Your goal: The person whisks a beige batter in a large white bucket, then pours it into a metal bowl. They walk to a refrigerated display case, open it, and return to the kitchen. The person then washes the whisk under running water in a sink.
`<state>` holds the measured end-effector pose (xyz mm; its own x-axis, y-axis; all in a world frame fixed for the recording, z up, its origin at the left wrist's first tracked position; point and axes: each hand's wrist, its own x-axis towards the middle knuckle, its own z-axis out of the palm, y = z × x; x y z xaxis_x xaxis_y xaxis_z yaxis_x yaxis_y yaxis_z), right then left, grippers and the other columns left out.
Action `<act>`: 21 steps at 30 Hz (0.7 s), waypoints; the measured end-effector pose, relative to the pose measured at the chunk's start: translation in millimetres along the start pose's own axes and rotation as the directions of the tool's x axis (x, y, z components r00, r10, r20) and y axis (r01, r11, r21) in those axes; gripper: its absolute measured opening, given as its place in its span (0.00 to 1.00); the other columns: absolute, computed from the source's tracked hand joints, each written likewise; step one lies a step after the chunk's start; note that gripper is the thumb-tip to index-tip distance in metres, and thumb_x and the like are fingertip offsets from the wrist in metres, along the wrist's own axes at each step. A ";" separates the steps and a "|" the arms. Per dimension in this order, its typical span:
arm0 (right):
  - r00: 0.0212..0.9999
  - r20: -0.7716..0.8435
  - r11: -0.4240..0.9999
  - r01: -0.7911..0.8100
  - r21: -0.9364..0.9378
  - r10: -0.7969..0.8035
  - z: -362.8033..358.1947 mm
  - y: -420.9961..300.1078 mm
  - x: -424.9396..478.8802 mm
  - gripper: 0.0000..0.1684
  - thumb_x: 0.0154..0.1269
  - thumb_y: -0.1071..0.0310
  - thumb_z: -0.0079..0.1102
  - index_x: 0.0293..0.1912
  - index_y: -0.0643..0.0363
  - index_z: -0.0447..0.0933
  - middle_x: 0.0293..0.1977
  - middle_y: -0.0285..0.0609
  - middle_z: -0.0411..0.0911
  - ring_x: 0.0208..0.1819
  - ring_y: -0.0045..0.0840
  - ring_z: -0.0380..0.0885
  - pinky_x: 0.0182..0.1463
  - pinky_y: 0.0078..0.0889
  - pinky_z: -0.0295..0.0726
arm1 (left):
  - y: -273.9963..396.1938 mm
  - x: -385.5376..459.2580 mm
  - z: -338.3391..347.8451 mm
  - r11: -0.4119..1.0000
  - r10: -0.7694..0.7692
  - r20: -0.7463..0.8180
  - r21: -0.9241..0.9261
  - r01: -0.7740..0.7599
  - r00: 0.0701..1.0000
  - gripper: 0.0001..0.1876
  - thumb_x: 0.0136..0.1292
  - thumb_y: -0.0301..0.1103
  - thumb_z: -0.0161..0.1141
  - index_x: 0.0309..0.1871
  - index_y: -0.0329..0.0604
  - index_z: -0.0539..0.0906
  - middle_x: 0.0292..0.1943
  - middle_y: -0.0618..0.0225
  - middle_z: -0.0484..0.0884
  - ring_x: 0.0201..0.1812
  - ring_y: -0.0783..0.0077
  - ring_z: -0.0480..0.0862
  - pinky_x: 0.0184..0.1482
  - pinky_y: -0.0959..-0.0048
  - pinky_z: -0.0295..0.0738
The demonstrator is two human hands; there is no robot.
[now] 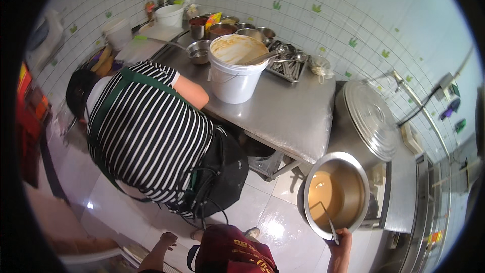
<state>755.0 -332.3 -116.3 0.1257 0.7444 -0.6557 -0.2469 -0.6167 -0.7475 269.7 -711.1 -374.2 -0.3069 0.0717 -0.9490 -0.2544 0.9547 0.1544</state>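
Note:
My right hand [341, 239] grips the near rim of a deep stainless steel bowl [354, 204], which it holds out at the right. Inside, a smooth tan liquid [322, 193] covers the bottom, and the bowl is tilted. A metal ladle or spoon [332, 229] stands in the liquid, its handle leaning on the rim against my fingers. Nothing is held by my left hand [169, 240], low in the view beside my dark red apron [237, 250], its fingers loosely curled.
A co-worker [151, 136] in a striped shirt bends over close at the left. Ahead, a steel table [291, 117] holds a white bucket [237, 83], a tray of utensils [290, 64] and several metal pots. A large lidded stockpot [346, 121] stands beyond the bowl.

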 end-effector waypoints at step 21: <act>0.874 0.438 0.955 -0.091 -0.282 0.212 207.6 -200.0 305.1 0.12 0.51 0.69 0.50 0.38 0.59 0.74 0.35 0.47 0.80 0.32 0.41 0.82 0.31 0.51 0.86 | 45.2 -122.9 230.7 0.878 -0.152 -0.005 -0.461 0.132 0.988 0.17 0.64 0.41 0.57 0.53 0.45 0.78 0.44 0.64 0.83 0.41 0.63 0.87 0.40 0.55 0.84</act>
<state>643.3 71.3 -144.8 -0.3636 0.6316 -0.6848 0.0235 -0.7286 -0.6845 507.5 -610.1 -314.0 -0.2691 -0.0753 -0.9602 -0.6866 0.7142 0.1364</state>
